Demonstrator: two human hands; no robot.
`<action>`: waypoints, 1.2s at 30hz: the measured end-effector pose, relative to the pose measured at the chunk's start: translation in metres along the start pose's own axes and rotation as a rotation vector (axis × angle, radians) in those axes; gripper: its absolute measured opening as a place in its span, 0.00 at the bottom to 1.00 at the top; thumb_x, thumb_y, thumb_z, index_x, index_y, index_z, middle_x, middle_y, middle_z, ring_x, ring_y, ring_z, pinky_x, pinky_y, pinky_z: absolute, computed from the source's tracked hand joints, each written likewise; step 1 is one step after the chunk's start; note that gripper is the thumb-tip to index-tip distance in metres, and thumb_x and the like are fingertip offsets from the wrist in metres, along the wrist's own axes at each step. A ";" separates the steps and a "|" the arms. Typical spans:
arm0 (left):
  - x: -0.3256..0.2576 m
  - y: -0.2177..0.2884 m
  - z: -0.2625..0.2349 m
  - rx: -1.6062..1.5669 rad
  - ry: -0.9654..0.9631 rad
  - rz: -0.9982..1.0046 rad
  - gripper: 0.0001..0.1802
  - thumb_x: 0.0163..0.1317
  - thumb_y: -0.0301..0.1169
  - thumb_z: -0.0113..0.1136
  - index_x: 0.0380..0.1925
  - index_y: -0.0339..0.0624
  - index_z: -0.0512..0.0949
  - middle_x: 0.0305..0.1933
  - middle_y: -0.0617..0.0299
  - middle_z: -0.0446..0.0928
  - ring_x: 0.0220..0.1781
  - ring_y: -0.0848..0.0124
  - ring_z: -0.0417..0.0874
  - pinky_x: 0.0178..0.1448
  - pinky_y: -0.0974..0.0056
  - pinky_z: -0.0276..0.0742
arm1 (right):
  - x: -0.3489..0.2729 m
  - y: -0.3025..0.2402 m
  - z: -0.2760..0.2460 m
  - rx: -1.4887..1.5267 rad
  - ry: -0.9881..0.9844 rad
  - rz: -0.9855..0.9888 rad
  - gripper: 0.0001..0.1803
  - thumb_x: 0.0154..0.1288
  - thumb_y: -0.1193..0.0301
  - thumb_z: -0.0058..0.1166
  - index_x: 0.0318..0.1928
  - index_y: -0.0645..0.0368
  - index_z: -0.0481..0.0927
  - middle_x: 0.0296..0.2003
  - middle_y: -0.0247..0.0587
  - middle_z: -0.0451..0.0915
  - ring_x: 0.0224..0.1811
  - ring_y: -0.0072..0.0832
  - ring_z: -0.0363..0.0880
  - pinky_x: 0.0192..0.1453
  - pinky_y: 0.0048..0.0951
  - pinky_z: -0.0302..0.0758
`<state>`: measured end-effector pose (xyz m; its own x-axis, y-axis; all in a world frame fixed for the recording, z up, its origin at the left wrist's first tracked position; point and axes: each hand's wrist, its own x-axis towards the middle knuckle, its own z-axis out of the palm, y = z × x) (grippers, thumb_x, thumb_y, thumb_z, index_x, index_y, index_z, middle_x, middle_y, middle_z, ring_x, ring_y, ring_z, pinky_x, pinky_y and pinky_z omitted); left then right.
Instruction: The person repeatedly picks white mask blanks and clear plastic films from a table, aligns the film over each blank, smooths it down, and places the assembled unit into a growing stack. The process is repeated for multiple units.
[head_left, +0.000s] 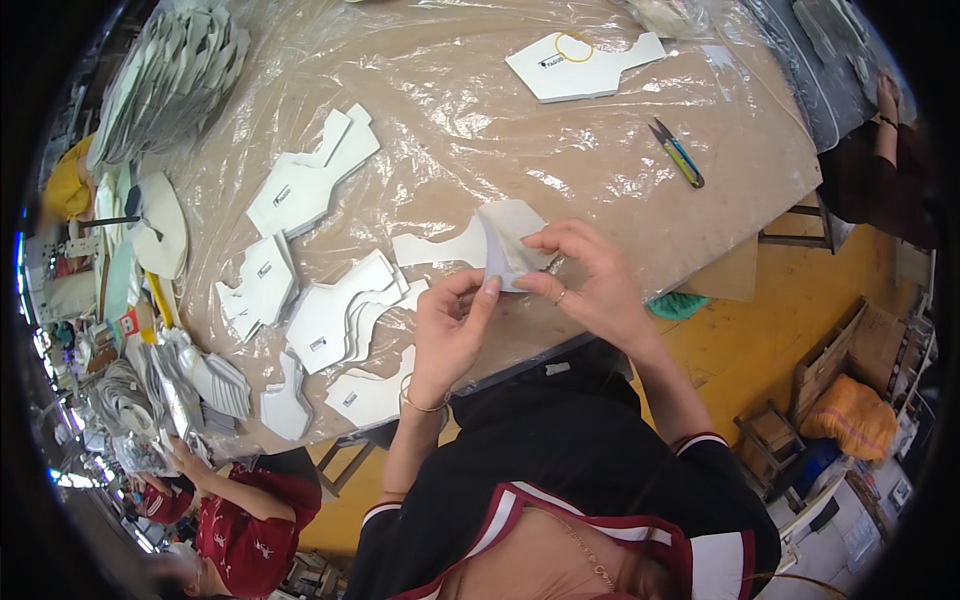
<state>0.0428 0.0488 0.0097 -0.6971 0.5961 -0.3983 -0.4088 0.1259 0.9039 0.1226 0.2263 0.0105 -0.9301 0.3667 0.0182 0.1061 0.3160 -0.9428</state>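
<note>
Your left hand point(450, 325) and right hand point(590, 280) pinch the piece point(496, 256), likely steadying its fold; snips point(682, 160) lie handy at its two o'clock.

Place: a workshop, by its look one for handling flat cut parts in batches
Bench point(450, 140): wide, brown, spread with wrinkled clear plastic sheeting point(420, 70)
White cut pieces point(315, 180): curved outlines repeated from pile to pile, stacked across the bench as batch work
Bundles point(170, 85): thick stacks of grey-white pieces crowding the left side
Thread snips point(683, 160): a small trade tool, lying on the sheeting
Floor point(740, 350): yellow and scuffed
Storage: a wooden crate point(870, 345) and a stuffed orange sack point(848, 418) on the right
Co-workers: a person in red point(255, 545) at lower left, another person's forearm point(886, 145) at far right
</note>
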 end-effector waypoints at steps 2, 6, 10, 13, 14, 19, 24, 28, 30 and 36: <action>-0.001 0.001 0.002 0.024 0.012 0.001 0.12 0.70 0.28 0.57 0.44 0.27 0.80 0.39 0.58 0.84 0.42 0.75 0.83 0.50 0.70 0.77 | -0.001 0.003 0.008 0.029 0.001 -0.025 0.12 0.57 0.74 0.67 0.42 0.63 0.84 0.40 0.41 0.81 0.40 0.30 0.80 0.45 0.29 0.76; -0.005 0.001 0.000 0.096 0.028 0.002 0.12 0.70 0.28 0.57 0.44 0.27 0.80 0.38 0.59 0.84 0.43 0.75 0.83 0.49 0.70 0.77 | 0.002 0.009 0.010 0.103 -0.035 -0.039 0.07 0.60 0.75 0.65 0.37 0.63 0.82 0.36 0.40 0.80 0.38 0.30 0.80 0.43 0.29 0.75; -0.010 -0.001 -0.003 0.136 0.021 -0.001 0.11 0.70 0.28 0.57 0.42 0.27 0.80 0.38 0.59 0.84 0.42 0.75 0.83 0.50 0.70 0.77 | 0.013 0.019 0.000 0.087 -0.117 -0.152 0.05 0.61 0.74 0.63 0.35 0.62 0.81 0.33 0.40 0.79 0.35 0.34 0.79 0.39 0.32 0.75; -0.016 -0.001 -0.009 0.173 0.006 -0.023 0.11 0.70 0.27 0.56 0.41 0.27 0.80 0.38 0.58 0.84 0.42 0.75 0.83 0.50 0.70 0.77 | 0.023 0.026 -0.005 0.066 -0.173 -0.180 0.06 0.61 0.72 0.63 0.34 0.61 0.80 0.32 0.39 0.80 0.34 0.36 0.79 0.37 0.35 0.74; -0.019 0.000 -0.011 0.181 0.009 -0.036 0.11 0.70 0.27 0.56 0.41 0.27 0.80 0.38 0.58 0.84 0.42 0.75 0.83 0.50 0.69 0.77 | 0.025 0.027 -0.006 0.056 -0.191 -0.176 0.06 0.61 0.72 0.63 0.33 0.60 0.80 0.32 0.39 0.80 0.34 0.37 0.79 0.37 0.35 0.73; -0.027 0.004 -0.026 0.201 0.028 -0.048 0.10 0.70 0.27 0.56 0.40 0.27 0.80 0.37 0.58 0.84 0.41 0.74 0.83 0.50 0.69 0.77 | 0.039 0.029 -0.005 -0.198 -0.045 -0.307 0.05 0.63 0.71 0.60 0.35 0.59 0.78 0.33 0.38 0.80 0.35 0.38 0.78 0.40 0.35 0.72; -0.026 0.006 -0.029 0.227 0.021 -0.038 0.12 0.71 0.29 0.56 0.40 0.27 0.80 0.36 0.57 0.84 0.40 0.74 0.84 0.50 0.69 0.77 | 0.038 0.029 -0.005 -0.300 0.145 -0.231 0.05 0.66 0.71 0.57 0.38 0.58 0.77 0.34 0.42 0.80 0.36 0.40 0.79 0.40 0.37 0.73; -0.024 0.007 -0.027 0.246 -0.004 -0.058 0.12 0.72 0.29 0.56 0.40 0.27 0.79 0.36 0.58 0.83 0.41 0.75 0.82 0.50 0.70 0.77 | 0.032 0.036 -0.010 -0.260 0.304 0.084 0.06 0.71 0.69 0.54 0.41 0.59 0.76 0.33 0.42 0.80 0.35 0.35 0.80 0.37 0.33 0.73; -0.026 0.009 -0.032 0.266 -0.006 -0.065 0.12 0.72 0.29 0.55 0.40 0.27 0.79 0.36 0.59 0.83 0.41 0.75 0.82 0.51 0.69 0.77 | 0.032 0.045 -0.023 -0.136 0.432 0.184 0.08 0.73 0.69 0.52 0.43 0.60 0.76 0.32 0.38 0.79 0.34 0.27 0.79 0.37 0.29 0.73; -0.022 0.008 -0.042 0.189 -0.026 -0.032 0.11 0.72 0.29 0.54 0.42 0.30 0.77 0.39 0.60 0.81 0.43 0.76 0.80 0.53 0.69 0.76 | 0.002 0.095 -0.106 0.043 0.821 0.155 0.10 0.75 0.69 0.51 0.48 0.63 0.77 0.34 0.32 0.79 0.34 0.17 0.75 0.38 0.20 0.74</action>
<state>0.0306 0.0032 0.0189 -0.6693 0.6092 -0.4253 -0.3106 0.2906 0.9050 0.1683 0.3495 -0.0439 -0.3524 0.9295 0.1087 0.1826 0.1822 -0.9661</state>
